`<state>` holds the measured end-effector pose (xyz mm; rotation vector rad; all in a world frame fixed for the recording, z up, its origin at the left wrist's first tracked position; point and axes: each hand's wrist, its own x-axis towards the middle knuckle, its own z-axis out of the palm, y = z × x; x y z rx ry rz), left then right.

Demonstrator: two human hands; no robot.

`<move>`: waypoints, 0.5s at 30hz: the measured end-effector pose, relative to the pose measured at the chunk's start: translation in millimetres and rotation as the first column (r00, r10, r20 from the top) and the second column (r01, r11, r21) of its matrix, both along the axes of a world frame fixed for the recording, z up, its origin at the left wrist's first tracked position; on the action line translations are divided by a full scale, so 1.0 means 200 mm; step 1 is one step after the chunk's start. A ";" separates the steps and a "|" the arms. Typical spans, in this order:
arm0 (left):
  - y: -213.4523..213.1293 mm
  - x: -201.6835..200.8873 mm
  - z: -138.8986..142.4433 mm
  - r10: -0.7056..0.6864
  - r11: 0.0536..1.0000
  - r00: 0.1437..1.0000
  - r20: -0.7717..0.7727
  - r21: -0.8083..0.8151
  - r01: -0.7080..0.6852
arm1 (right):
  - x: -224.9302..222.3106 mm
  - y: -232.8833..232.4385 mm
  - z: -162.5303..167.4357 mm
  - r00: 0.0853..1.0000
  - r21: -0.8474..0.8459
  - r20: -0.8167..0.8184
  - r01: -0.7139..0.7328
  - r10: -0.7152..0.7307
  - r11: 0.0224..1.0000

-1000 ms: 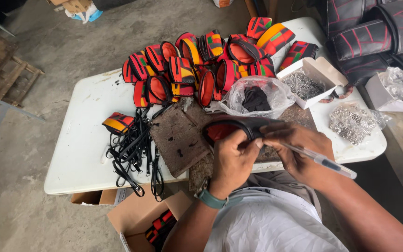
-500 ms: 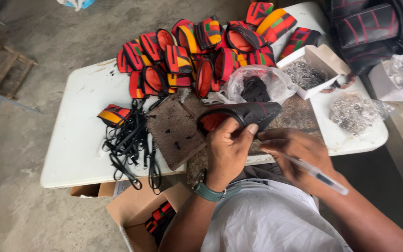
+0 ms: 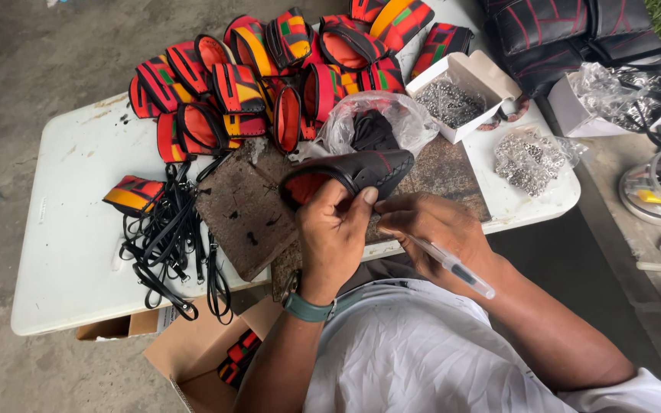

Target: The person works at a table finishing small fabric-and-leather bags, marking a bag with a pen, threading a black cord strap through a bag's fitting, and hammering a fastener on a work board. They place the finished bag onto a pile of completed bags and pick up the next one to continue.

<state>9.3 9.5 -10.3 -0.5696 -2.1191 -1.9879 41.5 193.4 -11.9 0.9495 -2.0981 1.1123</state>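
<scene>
Left hand (image 3: pixel 334 233) fingers closed around black pouch (image 3: pixel 353 172), thumb on its edge, above table (image 3: pixel 70 229). Right hand (image 3: pixel 434 229) fingers pinch pen (image 3: pixel 453 266); tip apparently at the pouch, contact unclear.

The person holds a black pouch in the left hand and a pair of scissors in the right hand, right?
Not quite. The head view shows the left hand holding the black pouch, but the right hand holds a clear pen, not scissors.
</scene>
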 end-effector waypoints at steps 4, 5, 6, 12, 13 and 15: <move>0.01 0.00 -0.02 0.024 0.995 0.999 -0.023 -0.091 -0.026 | -0.01 0.01 -0.02 1.000 0.017 0.017 0.005 -0.005 1.000; 0.02 0.00 -0.03 0.034 0.994 0.999 0.008 -0.108 -0.033 | -0.01 0.01 -0.02 1.000 0.018 0.028 0.010 -0.010 1.000; 0.03 -0.01 -0.04 0.044 0.992 0.998 0.037 -0.122 -0.040 | -0.01 0.01 -0.02 1.000 0.022 0.013 0.016 -0.016 1.000; -0.01 -0.03 -0.05 0.057 0.996 0.995 -0.076 -0.067 -0.062 | 0.05 0.02 0.11 0.968 -0.144 0.250 0.065 -0.027 0.987; -0.01 -0.03 -0.06 0.033 0.999 0.998 -0.046 0.001 -0.033 | 0.06 0.04 0.13 0.936 -0.148 0.343 0.136 -0.078 0.980; -0.01 -0.04 -0.07 -0.012 0.991 1.000 0.021 0.130 0.009 | 0.06 0.05 0.15 0.808 -0.036 0.570 0.210 -0.153 0.977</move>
